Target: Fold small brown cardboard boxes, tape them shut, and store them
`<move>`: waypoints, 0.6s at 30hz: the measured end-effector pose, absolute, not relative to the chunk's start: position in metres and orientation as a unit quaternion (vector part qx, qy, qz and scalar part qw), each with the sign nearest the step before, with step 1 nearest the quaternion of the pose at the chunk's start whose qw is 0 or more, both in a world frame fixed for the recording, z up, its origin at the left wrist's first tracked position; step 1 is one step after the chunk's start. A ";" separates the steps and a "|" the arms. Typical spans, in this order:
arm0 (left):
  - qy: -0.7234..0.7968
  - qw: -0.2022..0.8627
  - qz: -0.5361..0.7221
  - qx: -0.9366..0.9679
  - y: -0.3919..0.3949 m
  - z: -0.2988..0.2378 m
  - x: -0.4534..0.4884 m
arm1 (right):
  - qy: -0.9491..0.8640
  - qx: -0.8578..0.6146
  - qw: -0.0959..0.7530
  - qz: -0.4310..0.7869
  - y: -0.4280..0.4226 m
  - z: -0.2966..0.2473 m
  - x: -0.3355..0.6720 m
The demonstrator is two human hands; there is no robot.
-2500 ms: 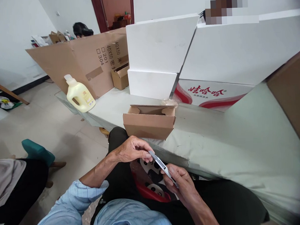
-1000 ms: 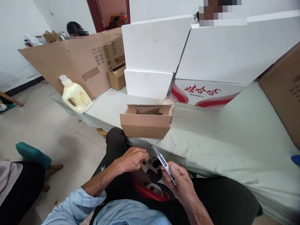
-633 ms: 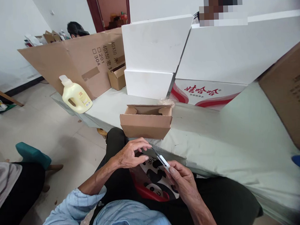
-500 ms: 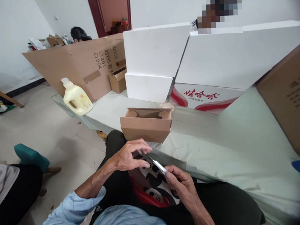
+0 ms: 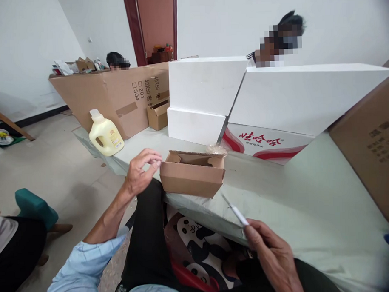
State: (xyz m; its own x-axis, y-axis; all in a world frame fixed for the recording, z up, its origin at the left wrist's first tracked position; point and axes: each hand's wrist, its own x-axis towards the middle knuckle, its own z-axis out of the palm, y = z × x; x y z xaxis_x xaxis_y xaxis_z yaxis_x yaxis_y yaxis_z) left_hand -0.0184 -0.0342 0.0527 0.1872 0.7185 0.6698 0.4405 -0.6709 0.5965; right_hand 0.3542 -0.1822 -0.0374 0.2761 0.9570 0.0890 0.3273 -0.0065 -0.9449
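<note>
My right hand (image 5: 271, 253) is closed on a thin grey utility knife (image 5: 235, 212), blade tip pointing up and left toward a small open cardboard box (image 5: 192, 176) on the pale green table cover (image 5: 311, 201). My left hand (image 5: 141, 171) is raised just left of the box, fingertips pinched together; whether anything is in the pinch is too small to tell. On my lap lies a bag printed with pandas (image 5: 198, 252).
A yellow detergent jug (image 5: 105, 134) stands at the table's left end by a big flattened carton (image 5: 116, 95). White foam boxes (image 5: 244, 97) and a red-printed carton (image 5: 264, 141) line the back. A brown box (image 5: 369, 144) is right. Other people sit behind and at left (image 5: 13, 242).
My left hand left the knife and rose to beside the small box. My right hand moved right with the knife. My view tilted upward.
</note>
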 end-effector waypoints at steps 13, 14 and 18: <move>0.261 0.205 0.247 0.911 0.044 0.042 -0.032 | -0.609 -0.729 0.311 -0.017 -0.096 -0.113 0.428; 0.246 0.209 0.230 0.918 0.045 0.046 -0.032 | -0.627 -0.696 0.348 -0.038 -0.093 -0.101 0.422; 0.205 0.230 0.167 0.937 0.048 0.058 -0.024 | -0.717 -0.511 0.463 -0.108 -0.080 -0.018 0.377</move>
